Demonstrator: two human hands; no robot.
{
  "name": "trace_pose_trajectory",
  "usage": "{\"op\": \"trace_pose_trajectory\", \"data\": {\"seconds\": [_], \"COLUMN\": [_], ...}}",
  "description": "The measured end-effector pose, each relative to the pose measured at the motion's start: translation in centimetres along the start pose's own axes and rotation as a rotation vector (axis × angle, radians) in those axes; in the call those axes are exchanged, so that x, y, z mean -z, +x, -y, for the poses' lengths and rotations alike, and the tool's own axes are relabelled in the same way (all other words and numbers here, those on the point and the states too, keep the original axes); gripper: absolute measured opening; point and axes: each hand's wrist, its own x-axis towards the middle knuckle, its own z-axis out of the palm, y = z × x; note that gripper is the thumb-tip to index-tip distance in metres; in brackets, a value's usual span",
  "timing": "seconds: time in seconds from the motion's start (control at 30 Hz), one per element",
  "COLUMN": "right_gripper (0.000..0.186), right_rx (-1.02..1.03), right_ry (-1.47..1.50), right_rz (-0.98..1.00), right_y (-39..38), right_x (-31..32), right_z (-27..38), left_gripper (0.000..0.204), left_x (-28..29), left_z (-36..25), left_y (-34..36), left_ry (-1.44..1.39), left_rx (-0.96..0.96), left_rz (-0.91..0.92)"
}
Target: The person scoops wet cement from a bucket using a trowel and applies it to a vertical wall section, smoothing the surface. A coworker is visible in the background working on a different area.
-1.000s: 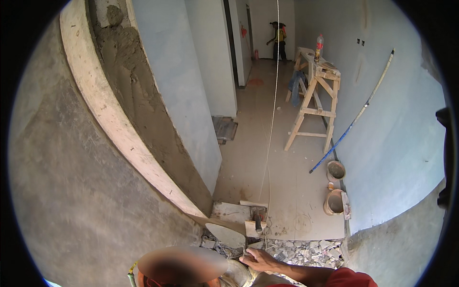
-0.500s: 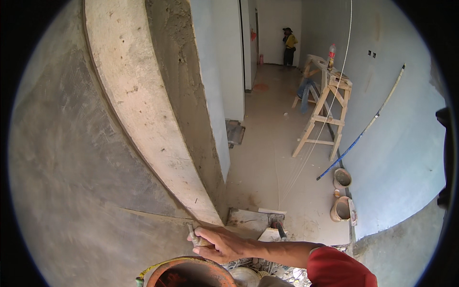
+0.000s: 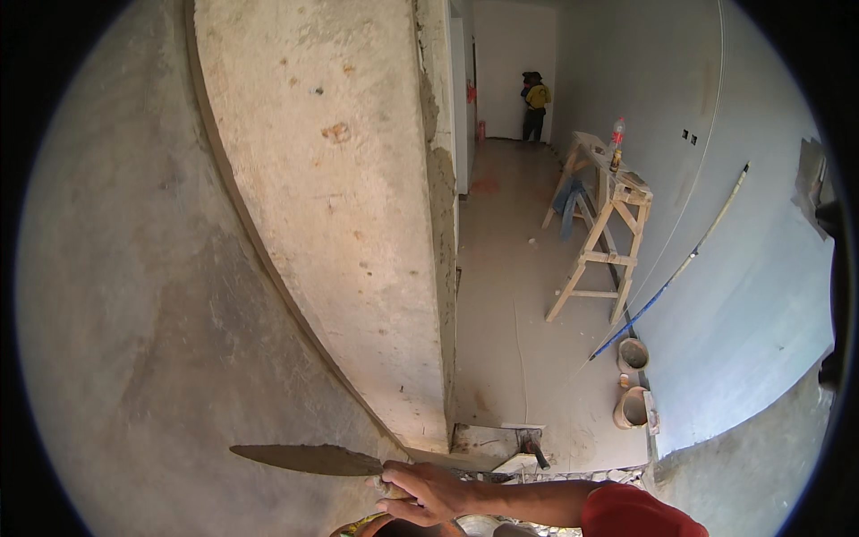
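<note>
My right hand (image 3: 428, 494) is curled closed round the grip end of a long, leaf-shaped, grey metal trowel (image 3: 304, 459), which points left before the smooth grey cement wall (image 3: 134, 295) (touching or not, I cannot tell), near the foot of a tall, pale, stained board (image 3: 331, 224).

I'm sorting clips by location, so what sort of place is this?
Probably a building interior under construction or renovation: there's a wooden trestle, two buckets, and a trowel in the right hand.

Bottle (image 3: 618, 132) on wooden trestle (image 3: 611, 259); pole (image 3: 693, 255) against blue wall (image 3: 743, 313).
</note>
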Motion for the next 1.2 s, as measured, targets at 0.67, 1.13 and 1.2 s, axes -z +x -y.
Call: {"op": "trace_pose_trajectory", "data": {"seconds": [0.67, 1.13, 1.2], "right_gripper": [0.032, 0.033, 0.033], "right_rx": [-0.496, -0.75, -0.762], "right_ry": [-0.322, -0.433, -0.425], "right_rz": [0.111, 0.357, 0.42], "right_y": [-13.9, -10.4, -9.0], "right_x": [11.3, 16.8, 16.9], "right_z": [9.8, 14.6, 15.1], "left_gripper": [0.024, 0.024, 0.027], "left_x": [-4.3, -12.0, -12.4], "left_z": [-11.0, -21.0, -21.3], "left_y": [1.2, -1.8, -2.1], "left_ry": [0.067, -0.113, -0.15], "left_rx": [-0.168, -0.221, -0.249], "left_rz": [0.137, -0.057, -0.088]}}
